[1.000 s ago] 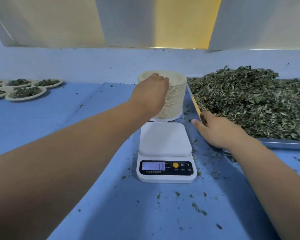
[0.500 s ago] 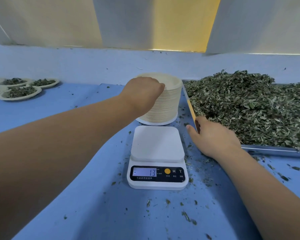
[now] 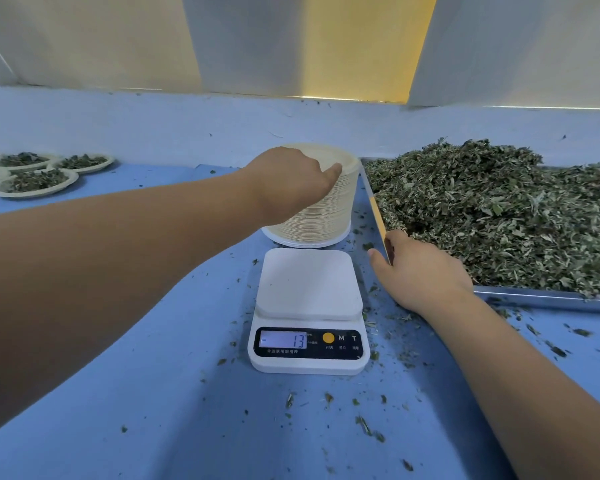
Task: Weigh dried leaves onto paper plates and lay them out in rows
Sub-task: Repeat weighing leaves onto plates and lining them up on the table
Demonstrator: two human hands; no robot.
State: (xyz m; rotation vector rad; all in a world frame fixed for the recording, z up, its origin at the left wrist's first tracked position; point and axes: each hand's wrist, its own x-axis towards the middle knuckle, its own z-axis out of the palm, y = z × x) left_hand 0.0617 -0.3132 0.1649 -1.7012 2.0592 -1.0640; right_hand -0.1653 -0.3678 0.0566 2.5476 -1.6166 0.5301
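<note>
A tall stack of cream paper plates (image 3: 326,216) stands behind the white scale (image 3: 307,282), whose platform is bare and whose display reads -13. My left hand (image 3: 291,183) lies over the top of the stack, fingers curled over the far rim and thumb on the near edge of the top plates. A heap of dried leaves (image 3: 499,209) fills the metal tray (image 3: 534,296) to the right. My right hand (image 3: 420,275) rests on the tray's near left corner with relaxed fingers, holding nothing.
Several filled paper plates (image 3: 35,180) lie in rows at the far left on the blue cloth (image 3: 136,375). Leaf crumbs are scattered around the scale and in front of the tray. A pale wall runs behind the table.
My left hand has settled lower over the top of the stack, with its thumb now showing at the rim. My right hand has stayed on the tray corner. The scale still reads -13.
</note>
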